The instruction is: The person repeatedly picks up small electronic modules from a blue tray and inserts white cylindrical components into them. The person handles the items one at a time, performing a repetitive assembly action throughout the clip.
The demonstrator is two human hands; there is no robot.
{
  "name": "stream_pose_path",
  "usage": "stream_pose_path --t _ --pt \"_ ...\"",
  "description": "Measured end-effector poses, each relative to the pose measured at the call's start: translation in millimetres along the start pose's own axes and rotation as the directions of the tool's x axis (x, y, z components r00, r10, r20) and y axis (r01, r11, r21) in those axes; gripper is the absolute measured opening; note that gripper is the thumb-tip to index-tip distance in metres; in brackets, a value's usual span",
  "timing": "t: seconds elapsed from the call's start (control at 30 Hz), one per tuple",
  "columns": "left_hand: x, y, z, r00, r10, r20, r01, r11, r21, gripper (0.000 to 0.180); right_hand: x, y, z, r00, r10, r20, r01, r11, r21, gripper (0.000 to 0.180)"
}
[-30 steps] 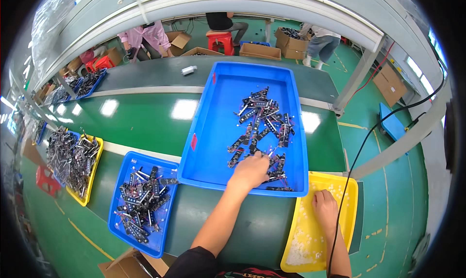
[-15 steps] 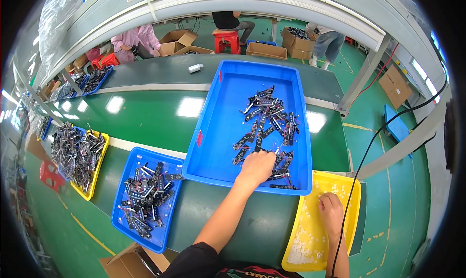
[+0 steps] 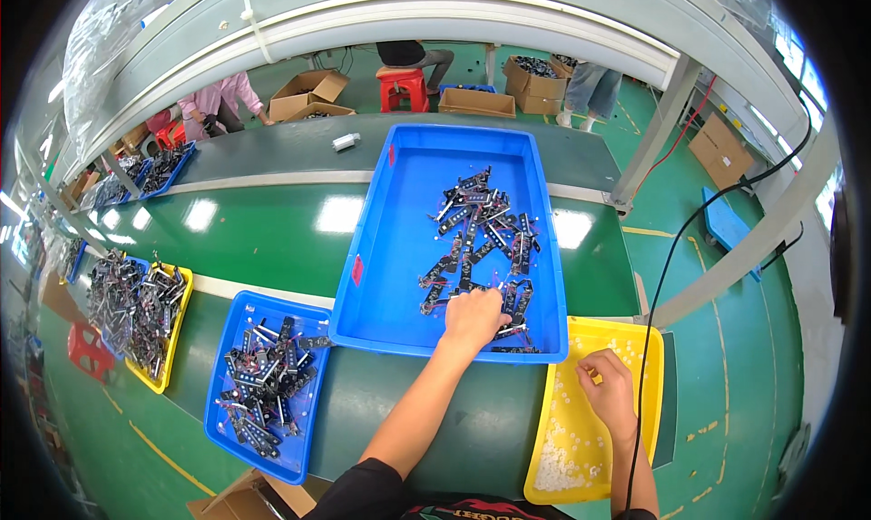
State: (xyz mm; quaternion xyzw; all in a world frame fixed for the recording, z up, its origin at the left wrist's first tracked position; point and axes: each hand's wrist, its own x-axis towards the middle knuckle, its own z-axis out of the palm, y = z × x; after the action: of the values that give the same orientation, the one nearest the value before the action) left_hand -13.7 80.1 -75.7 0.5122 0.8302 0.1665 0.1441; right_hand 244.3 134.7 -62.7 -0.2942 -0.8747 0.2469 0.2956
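Observation:
My left hand [image 3: 472, 318] reaches into the large blue tray [image 3: 390, 248] and rests on the near end of a pile of small black parts [image 3: 481, 239]; its fingers curl over them, and whether one is gripped is hidden. My right hand [image 3: 610, 393] hovers over the yellow tray [image 3: 649, 366], fingers pinched together above small white pieces [image 3: 567, 466] heaped at its near end.
A smaller blue tray [image 3: 231, 338] of black parts sits at the lower left, with a yellow tray [image 3: 177, 329] of more parts beyond it. A green conveyor belt [image 3: 263, 230] runs across. People sit by cardboard boxes [image 3: 308, 89] at the back. A black cable [image 3: 662, 275] hangs at right.
My left hand stayed on the near parts in the large blue tray. My right hand shifted slightly up over the yellow tray.

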Motion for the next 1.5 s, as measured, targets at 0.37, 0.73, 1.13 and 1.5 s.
stream_pose_path --t 0.37,0.73,1.13,1.5 --pt "0.5 -2.1 -2.5 0.990 -0.011 -0.143 0.007 1.000 -0.028 0.026 50.9 -56.6 -40.9 0.944 -0.315 -0.099 0.309 0.948 -0.070 0.019" --pt "1.5 2.3 4.8 0.995 0.019 -0.093 -0.015 0.999 0.049 0.023 93.8 -110.7 -54.2 0.751 -0.604 -0.266 0.622 0.783 -0.021 0.031" --pt "-12.0 7.7 -50.6 0.890 -0.092 -0.448 -0.116 0.902 -0.416 0.012 88.2 -82.3 -63.3 0.789 -0.418 -0.449 0.528 0.836 0.149 0.024" --pt "-53.6 38.6 -88.7 0.869 -0.130 -0.478 -0.476 0.048 -0.878 0.027 91.8 -88.3 -36.6 0.861 -0.410 -0.301 0.491 0.825 0.280 0.019"
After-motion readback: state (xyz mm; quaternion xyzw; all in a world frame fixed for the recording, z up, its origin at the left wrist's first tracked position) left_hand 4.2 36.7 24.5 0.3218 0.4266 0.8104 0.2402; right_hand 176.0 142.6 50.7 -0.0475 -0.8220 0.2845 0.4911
